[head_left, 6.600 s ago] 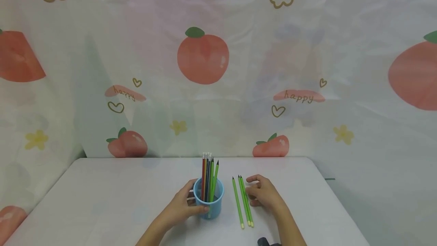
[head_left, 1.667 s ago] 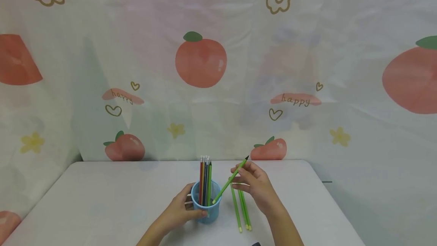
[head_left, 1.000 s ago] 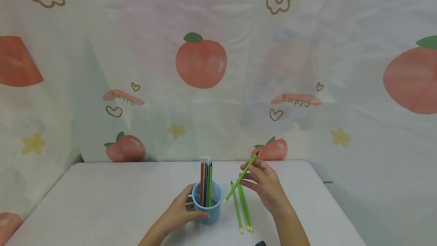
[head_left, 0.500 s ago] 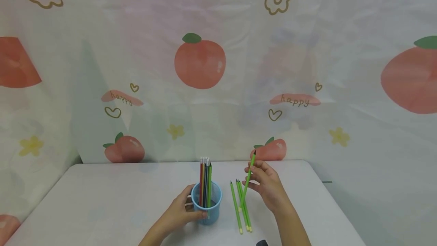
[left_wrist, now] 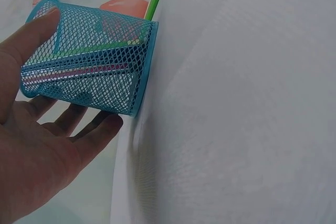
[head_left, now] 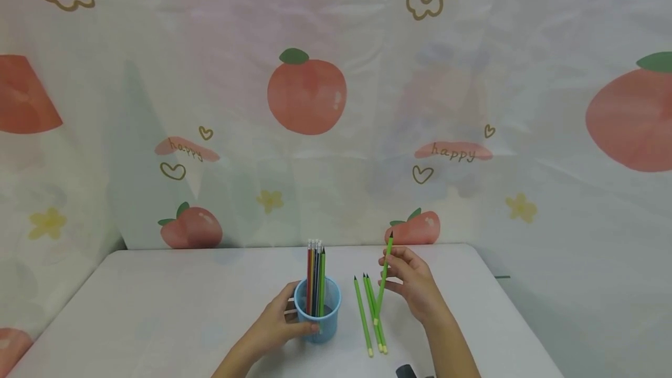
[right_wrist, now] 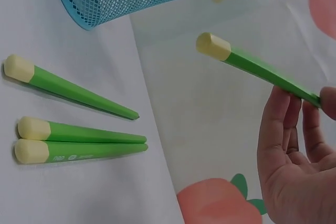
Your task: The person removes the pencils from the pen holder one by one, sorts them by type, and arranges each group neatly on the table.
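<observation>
My left hand point(head_left: 273, 322) grips a blue mesh pencil cup point(head_left: 326, 328) standing on the white table, thumb at the front and fingers round the far side. Inside stand several dark and coloured pencils point(head_left: 313, 276) with white eraser ends up, and one green pencil point(head_left: 322, 282) with its black point up. To the right of the cup, my right hand point(head_left: 417, 287) pinches another green pencil point(right_wrist: 262, 71), point up and pale yellow end down. Three green pencils lie on the table below it: one apart point(right_wrist: 79, 93), two side by side point(right_wrist: 94, 132).
The white table point(head_left: 184, 308) ends at a fruit-patterned backdrop point(head_left: 357, 179). A small dark object point(head_left: 405, 371) shows at the bottom edge, near the right forearm.
One green pencil has come out of the cup into my right hand. It has moved right from the cup's rim and turned nearly upright. The left hand stays on the cup.
</observation>
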Tool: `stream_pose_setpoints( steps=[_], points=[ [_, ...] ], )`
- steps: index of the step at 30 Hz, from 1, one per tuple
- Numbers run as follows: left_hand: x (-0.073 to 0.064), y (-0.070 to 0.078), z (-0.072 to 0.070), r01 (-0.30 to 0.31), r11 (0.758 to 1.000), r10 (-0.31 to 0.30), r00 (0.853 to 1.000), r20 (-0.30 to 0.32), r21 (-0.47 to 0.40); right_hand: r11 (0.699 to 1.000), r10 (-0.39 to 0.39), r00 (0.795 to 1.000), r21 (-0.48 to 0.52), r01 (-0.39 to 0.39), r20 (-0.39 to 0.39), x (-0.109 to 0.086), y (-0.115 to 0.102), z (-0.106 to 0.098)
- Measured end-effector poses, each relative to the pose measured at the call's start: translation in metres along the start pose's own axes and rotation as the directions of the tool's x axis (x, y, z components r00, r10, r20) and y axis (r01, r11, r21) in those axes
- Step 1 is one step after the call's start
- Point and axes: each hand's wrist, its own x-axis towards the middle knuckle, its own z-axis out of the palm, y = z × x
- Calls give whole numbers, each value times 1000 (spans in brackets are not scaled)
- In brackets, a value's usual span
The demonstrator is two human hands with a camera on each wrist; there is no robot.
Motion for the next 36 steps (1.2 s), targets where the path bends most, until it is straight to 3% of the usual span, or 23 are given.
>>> stream_pose_setpoints(
  steps=[14, 25, 36],
  points=[
    [-2, 2, 1, 11, 1000, -11, 1000, -2, 5, 993, 55, 997, -98, -61, -61, 4, 13, -6],
    [-1, 3, 0, 8, 1000, -8, 1000, -5, 8, 987, 88, 994, -133, -95, -58, 11, 23, -10],
    [-1, 2, 1, 28, 1000, -28, 1000, -9, 10, 957, 143, 985, -240, -162, -94, 13, 37, -12]
  ],
)
